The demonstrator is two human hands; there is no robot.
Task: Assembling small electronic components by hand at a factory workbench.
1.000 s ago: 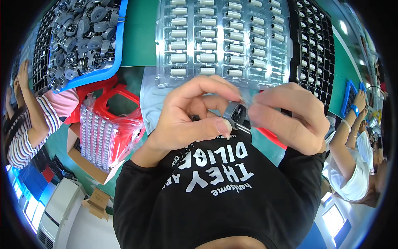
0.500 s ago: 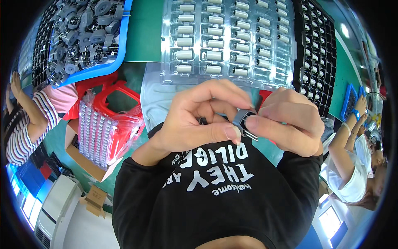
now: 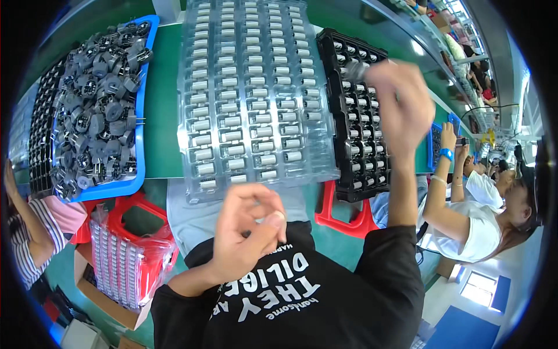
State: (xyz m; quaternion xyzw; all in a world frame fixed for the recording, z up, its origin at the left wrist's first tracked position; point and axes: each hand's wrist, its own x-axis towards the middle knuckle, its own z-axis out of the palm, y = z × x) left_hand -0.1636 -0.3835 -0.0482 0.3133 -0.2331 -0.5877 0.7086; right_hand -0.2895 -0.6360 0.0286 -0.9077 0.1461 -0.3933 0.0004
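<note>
One blurred grey part (image 3: 354, 71) shows against the right hand (image 3: 404, 104) above the black tray (image 3: 363, 193); gripped or not, I can't tell. The left hand (image 3: 238, 235) curls loosely, contents, if any, hidden. Pockets (image 3: 314, 139) in the clear tray (image 3: 308, 173) seemingly keep pale cylinders (image 3: 295, 156) apart.

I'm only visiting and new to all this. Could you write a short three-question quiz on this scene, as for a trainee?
1. Which hand is nearer the black tray: A) left, B) right?
2. True or false: the blue bin stands to the right of the clear tray.
3. Fill in: the blue bin is heaped with ____ parts.

Key: 1. B, the right hand. 2. False; it stands to the left. 3. Grey.
</note>
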